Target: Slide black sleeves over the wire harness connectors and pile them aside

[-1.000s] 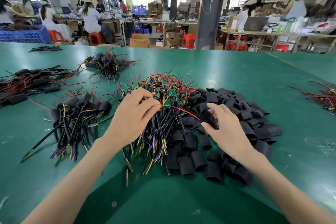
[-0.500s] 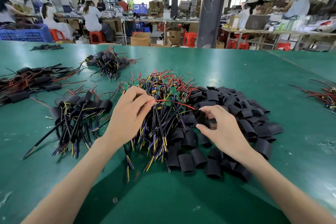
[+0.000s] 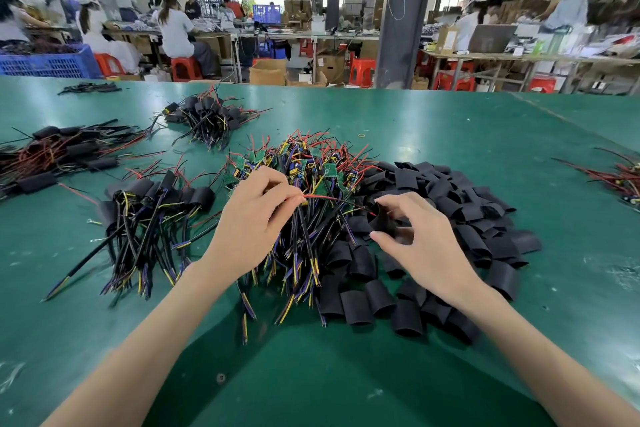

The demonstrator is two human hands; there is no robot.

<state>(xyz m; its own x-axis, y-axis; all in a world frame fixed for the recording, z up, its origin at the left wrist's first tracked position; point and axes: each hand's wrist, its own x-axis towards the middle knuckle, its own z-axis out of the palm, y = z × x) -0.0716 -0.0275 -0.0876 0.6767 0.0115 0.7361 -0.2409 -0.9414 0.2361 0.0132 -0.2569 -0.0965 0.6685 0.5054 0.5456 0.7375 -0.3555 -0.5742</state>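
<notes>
Bare wire harnesses (image 3: 304,180) with green boards lie tangled at frame centre, touching a heap of short black sleeves (image 3: 460,204) to their right; sleeved harnesses (image 3: 149,204) lie piled at centre-left, and one red wire (image 3: 329,198) reaches an opened sleeve (image 3: 382,220).

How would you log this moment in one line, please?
left hand: pinches red wire | right hand: holds sleeve | wire tip at sleeve mouth
</notes>
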